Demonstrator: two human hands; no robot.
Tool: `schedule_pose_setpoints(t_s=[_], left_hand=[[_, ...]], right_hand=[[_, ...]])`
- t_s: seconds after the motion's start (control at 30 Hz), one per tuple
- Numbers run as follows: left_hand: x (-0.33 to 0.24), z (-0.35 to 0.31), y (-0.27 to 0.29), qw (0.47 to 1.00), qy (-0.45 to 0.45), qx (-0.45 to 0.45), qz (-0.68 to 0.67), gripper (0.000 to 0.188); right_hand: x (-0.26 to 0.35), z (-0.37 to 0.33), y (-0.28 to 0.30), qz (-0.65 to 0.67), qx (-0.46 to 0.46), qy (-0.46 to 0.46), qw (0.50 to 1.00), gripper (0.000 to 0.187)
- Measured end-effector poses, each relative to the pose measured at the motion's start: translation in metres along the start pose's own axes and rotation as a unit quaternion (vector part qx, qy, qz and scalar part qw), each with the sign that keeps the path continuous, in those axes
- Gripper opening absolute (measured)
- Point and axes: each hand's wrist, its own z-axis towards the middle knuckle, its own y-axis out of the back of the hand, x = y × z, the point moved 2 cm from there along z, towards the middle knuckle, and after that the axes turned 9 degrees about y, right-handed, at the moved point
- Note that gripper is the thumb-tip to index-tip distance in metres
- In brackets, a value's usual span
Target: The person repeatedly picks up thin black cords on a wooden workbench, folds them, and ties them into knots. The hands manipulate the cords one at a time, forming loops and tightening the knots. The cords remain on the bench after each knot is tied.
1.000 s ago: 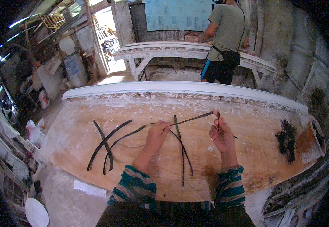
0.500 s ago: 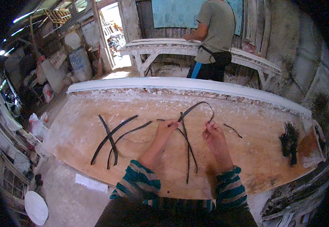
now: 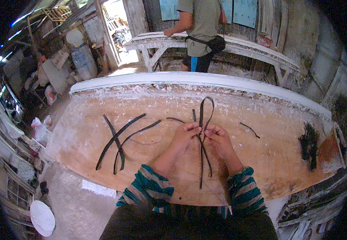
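Our left hand pinches one side of a dark strip, our right hand pinches the other, and there it arches, looped just above the frame's centre! Crossed strips lie at centre left.

Centre of frame: the looped strip passes out of sight at the fingers of the left hand and right hand; whether it continues into the crossed strips below cannot be determined. Top centre: the co-worker is cut off at the shoulders by the frame edge, as is the top of the blue sheet. Upper left: glare in the doorway obscures the objects outside. Right side: individual strands of the dark bundle cannot be distinguished; the interior of the bucket is mostly hidden
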Motion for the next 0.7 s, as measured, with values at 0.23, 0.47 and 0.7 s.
schedule_pose_setpoints(t_s=[0.23,0.47,0.7], left_hand=[[-0.003,-0.002,-0.002,0.998,-0.048,-0.032,0.024,0.017],[-0.004,0.000,-0.003,0.996,-0.058,-0.038,0.048,0.018],[-0.004,-0.001,-0.008,0.997,-0.059,-0.001,0.058,0.012]], right_hand=[[-0.002,0.003,0.006,-0.050,-0.013,0.013,0.999,0.009],[-0.006,0.004,0.009,-0.051,-0.009,0.018,0.998,0.008],[-0.012,0.005,0.016,-0.045,-0.017,0.039,0.998,0.009]])
